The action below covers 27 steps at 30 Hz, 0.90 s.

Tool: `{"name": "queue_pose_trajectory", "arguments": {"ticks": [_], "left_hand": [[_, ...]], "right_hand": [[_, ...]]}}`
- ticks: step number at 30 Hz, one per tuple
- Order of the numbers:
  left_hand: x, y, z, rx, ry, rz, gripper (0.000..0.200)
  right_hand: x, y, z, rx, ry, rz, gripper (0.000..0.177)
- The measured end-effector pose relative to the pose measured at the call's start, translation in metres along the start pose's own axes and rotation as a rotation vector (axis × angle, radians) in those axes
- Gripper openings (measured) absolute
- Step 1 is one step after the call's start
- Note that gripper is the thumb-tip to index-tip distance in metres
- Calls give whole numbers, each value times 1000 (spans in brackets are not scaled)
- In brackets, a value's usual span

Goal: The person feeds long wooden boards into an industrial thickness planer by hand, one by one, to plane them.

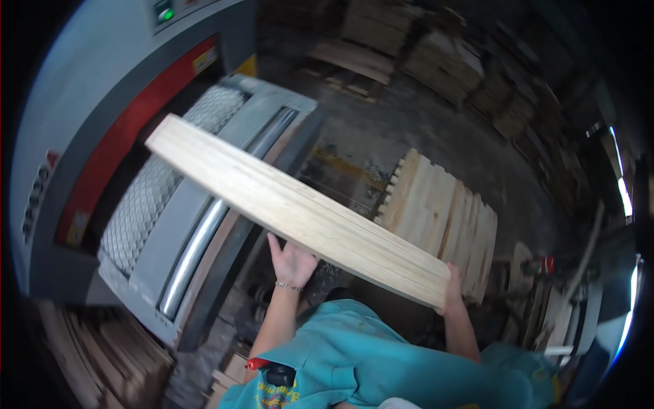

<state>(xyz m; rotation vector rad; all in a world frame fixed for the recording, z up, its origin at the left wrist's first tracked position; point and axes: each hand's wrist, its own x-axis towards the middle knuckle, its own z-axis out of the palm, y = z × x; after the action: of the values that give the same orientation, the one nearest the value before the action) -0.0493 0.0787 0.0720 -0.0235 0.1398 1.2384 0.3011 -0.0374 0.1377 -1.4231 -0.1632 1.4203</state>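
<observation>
A long pale wooden board (300,208) lies slantwise across the view, its far end over the machine's infeed bed and its near end by my body. My left hand (294,264) supports the board's lower edge from beneath, palm up and thumb spread; its other fingers are partly hidden under the wood. At the near end, my right hand (452,290) grips the board's end, with its fingers partly out of sight. Below the board's far part are the bed's shiny metal roller (194,255) and a textured, diamond-patterned feed roller (139,211).
The grey and red machine (102,163) fills the left side, with a lit green button (165,12) on top. Behind my right hand stands a stack of wooden boards (443,211). More timber (112,361) lies at lower left. Stacked wood on a pallet (354,61) stands at the back.
</observation>
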Motion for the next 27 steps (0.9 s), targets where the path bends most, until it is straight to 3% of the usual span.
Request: {"name": "queue_pose_trajectory", "arguments": {"ticks": [11, 15, 18, 23, 27], "left_hand": [[-4, -3, -5, 117, -50, -10, 98], [-17, 12, -40, 100, -10, -51, 87], [-40, 26, -82, 152, -10, -65, 79], [-94, 33, -142, 227, 348, -62, 73], [-122, 43, -180, 326, 613, -74, 70]], "right_hand": [[3, 8, 35, 26, 18, 10, 61], [13, 18, 44, 70, -38, -7, 60], [5, 16, 63, 28, 36, 4, 60], [-8, 8, 82, -30, 105, 0, 63], [1, 17, 87, -10, 44, 10, 65]]}}
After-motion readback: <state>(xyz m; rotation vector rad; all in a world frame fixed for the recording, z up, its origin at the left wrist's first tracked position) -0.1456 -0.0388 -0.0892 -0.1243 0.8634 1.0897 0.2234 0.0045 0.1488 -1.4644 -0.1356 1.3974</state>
